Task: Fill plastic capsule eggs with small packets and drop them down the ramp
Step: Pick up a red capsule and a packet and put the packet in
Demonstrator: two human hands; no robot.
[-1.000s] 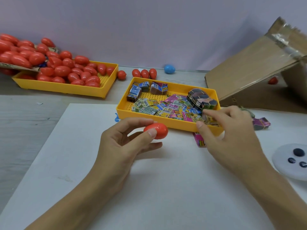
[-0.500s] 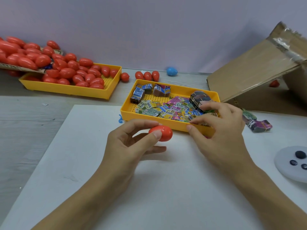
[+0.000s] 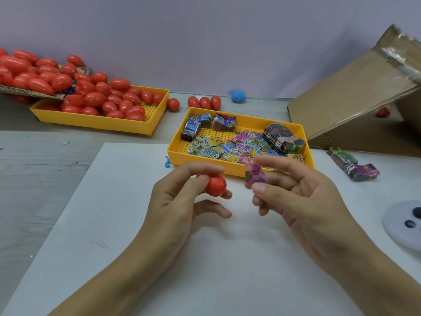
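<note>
My left hand (image 3: 182, 201) grips a red capsule egg (image 3: 215, 185) between thumb and fingers above the white sheet. A hand's width to its right, my right hand (image 3: 303, 197) pinches a small pink packet (image 3: 255, 175) between thumb and fingers. Just behind both hands sits a yellow tray (image 3: 177, 151) with several loose packets and bundled stacks. The cardboard ramp (image 3: 355, 96) slopes up at the far right.
A second yellow tray (image 3: 100, 122) heaped with red eggs stands at the back left. Three red eggs (image 3: 205, 102) and a blue egg (image 3: 238, 96) lie behind the packet tray. Bundled packets (image 3: 355, 166) and a white disc (image 3: 405, 224) lie at the right.
My right hand has lifted out of the packet tray with a pink packet and drawn back toward the egg. My left hand has turned the egg slightly.
</note>
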